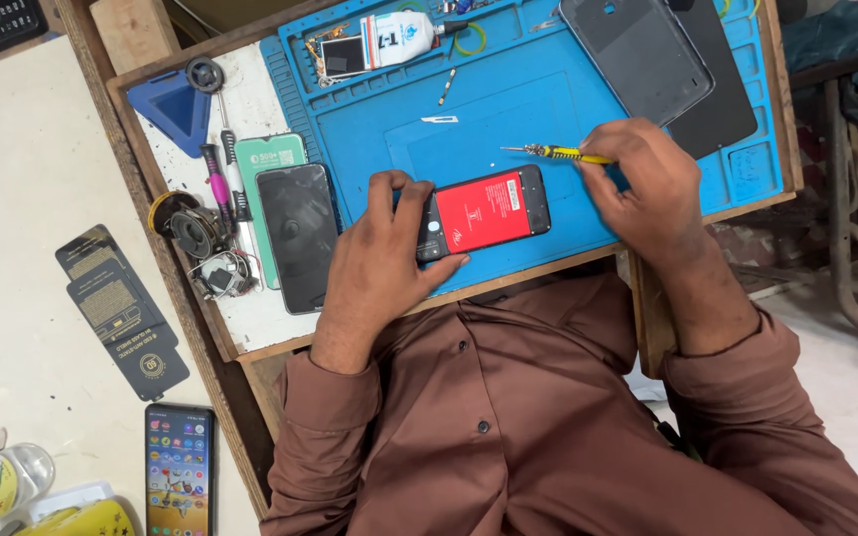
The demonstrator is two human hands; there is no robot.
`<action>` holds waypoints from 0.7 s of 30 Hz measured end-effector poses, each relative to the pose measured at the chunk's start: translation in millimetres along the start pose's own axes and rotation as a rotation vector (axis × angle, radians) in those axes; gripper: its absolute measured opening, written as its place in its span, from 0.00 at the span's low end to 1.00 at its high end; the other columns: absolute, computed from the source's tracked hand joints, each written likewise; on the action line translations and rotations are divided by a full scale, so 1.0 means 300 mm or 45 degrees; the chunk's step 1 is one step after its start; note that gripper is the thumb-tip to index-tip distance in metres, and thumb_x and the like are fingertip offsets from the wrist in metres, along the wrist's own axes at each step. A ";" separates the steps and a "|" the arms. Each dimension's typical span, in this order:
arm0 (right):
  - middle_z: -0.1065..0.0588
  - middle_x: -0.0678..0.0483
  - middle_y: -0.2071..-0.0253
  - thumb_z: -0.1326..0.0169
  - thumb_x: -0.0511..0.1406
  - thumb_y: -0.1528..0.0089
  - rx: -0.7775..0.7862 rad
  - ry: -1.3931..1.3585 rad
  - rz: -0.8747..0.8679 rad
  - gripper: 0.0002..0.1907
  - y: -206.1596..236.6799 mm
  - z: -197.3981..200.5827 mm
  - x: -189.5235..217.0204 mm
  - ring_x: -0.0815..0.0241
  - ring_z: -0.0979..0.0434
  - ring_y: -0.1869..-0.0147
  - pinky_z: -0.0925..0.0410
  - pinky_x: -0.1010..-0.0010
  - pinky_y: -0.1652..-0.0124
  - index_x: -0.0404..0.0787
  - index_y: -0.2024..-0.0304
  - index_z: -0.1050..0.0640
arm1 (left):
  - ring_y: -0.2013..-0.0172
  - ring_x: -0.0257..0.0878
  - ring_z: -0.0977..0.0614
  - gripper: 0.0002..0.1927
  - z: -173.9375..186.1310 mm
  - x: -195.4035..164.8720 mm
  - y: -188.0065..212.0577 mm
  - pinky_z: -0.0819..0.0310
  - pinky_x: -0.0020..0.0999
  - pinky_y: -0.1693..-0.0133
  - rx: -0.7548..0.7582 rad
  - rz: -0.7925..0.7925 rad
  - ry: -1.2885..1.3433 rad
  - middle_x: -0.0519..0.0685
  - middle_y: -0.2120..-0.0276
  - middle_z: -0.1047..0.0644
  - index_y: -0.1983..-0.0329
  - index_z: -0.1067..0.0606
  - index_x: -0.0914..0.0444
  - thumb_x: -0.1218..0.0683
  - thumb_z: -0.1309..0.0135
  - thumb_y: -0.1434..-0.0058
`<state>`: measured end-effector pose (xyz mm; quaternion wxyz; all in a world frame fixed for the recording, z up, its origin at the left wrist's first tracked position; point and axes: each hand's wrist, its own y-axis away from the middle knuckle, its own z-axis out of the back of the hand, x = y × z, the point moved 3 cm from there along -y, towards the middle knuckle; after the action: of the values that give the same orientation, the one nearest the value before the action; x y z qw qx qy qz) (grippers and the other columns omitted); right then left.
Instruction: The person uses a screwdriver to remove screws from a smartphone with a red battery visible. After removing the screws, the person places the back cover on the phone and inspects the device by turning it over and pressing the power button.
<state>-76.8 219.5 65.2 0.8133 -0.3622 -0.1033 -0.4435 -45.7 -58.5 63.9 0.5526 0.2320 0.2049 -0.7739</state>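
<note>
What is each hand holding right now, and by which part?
The left hand grips the opened phone by its left end. The right hand holds the yellow screwdriver by its handle end.

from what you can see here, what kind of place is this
Most likely a phone repair bench. The left hand steadies an opened phone with a red battery on a blue repair mat, and the right hand holds a yellow screwdriver.

We see open room on the blue repair mat (508,109) above the opened phone (484,211). Grey back covers (647,55) block the upper right corner, a glue tube (404,38) the top, and a black screen panel (297,236) and screwdrivers (218,184) crowd the left.
</note>
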 end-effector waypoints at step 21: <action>0.23 0.52 0.55 0.34 0.22 0.41 0.079 0.000 0.354 0.16 0.004 -0.040 0.130 0.53 0.25 0.61 0.33 0.62 0.62 0.38 0.55 0.24 | 0.55 0.46 0.18 0.22 -0.039 -0.094 -0.005 0.22 0.38 0.57 -0.472 -0.275 0.276 0.49 0.55 0.22 0.47 0.24 0.62 0.51 0.30 0.40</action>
<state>-54.8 186.6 75.1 0.8777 -0.3477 -0.0658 -0.3232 -37.6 -30.0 71.0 0.4745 0.1851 0.4250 -0.7483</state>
